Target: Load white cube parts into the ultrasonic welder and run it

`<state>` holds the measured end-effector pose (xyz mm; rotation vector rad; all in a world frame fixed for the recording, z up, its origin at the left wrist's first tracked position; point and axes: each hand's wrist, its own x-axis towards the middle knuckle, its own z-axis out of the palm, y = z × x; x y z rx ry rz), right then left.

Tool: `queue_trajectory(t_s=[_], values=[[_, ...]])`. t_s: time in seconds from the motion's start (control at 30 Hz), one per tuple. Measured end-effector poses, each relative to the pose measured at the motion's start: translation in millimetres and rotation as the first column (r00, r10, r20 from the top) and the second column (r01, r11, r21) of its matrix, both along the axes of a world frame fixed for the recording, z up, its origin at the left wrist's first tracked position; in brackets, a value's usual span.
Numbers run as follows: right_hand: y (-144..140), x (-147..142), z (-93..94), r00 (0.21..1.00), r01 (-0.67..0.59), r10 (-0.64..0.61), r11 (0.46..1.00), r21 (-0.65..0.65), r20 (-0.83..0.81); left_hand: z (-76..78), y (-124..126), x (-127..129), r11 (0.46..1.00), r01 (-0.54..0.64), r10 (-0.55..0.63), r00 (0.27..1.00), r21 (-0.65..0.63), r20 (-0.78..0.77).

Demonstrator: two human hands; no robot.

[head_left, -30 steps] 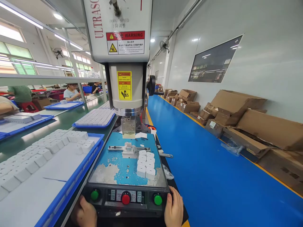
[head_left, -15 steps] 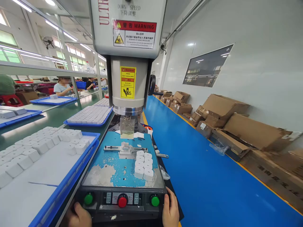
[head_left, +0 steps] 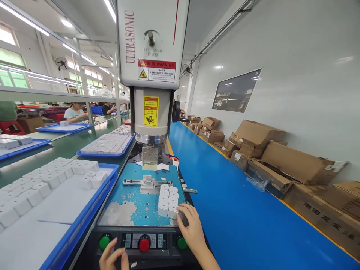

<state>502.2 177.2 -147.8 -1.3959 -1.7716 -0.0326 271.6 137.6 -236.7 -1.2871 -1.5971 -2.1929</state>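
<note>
My right hand (head_left: 193,229) reaches over the front right corner of the press base. Its thumb and fingers are apart, with the fingertips at the right edge of the nearest white plastic block (head_left: 173,210); whether they touch it I cannot tell. That block belongs to a tight group of several white blocks (head_left: 164,198) in two columns on the blue plate (head_left: 140,215). My left hand (head_left: 113,258) is low in front of the control panel, fingers spread and holding nothing, near the left green button (head_left: 104,241). Behind the group sits a metal fixture (head_left: 148,183) under the press's clear horn block (head_left: 150,157).
A red button (head_left: 144,243) is mid-panel; my right hand partly covers the right green button (head_left: 181,243). To the left, a blue tray (head_left: 81,221) carries many white blocks. Cardboard boxes (head_left: 258,137) line the wall on the right. A co-worker (head_left: 74,112) sits farther back.
Both hands have come off the sides of the press base. My right hand has moved up and inward to the white blocks; my left has moved right, in front of the panel. The view has tilted up.
</note>
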Motion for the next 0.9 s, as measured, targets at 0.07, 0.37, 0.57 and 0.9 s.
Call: queue_trajectory(t_s=[0.07, 0.37, 0.57, 0.9], values=[[-0.5, -0.5, -1.2, 0.999, -0.024, 0.023, 0.999, -0.025, -0.045, 26.0, 11.6, 1.2, 0.995, 0.096, -0.091, 0.987, 0.035, -0.133], [-2.5, 2.6, 9.0, 0.98, -0.103, 0.09, 0.993, -0.064, -0.175, 100.5, 112.7, -10.6, 0.941, 0.328, -0.34, 0.913, -0.089, -0.226], [24.8, 3.0, 50.1, 0.966, -0.154, 0.157, 0.988, 0.03, -0.205, 92.4, 130.6, -15.7, 0.919, 0.354, -0.381, 0.912, -0.175, -0.155], [142.2, -59.3, 82.2, 0.981, -0.195, 0.191, 0.948, -0.25, -0.04, 90.6, 141.2, -15.4, 0.793, 0.485, -0.551, 0.829, -0.367, -0.096]])
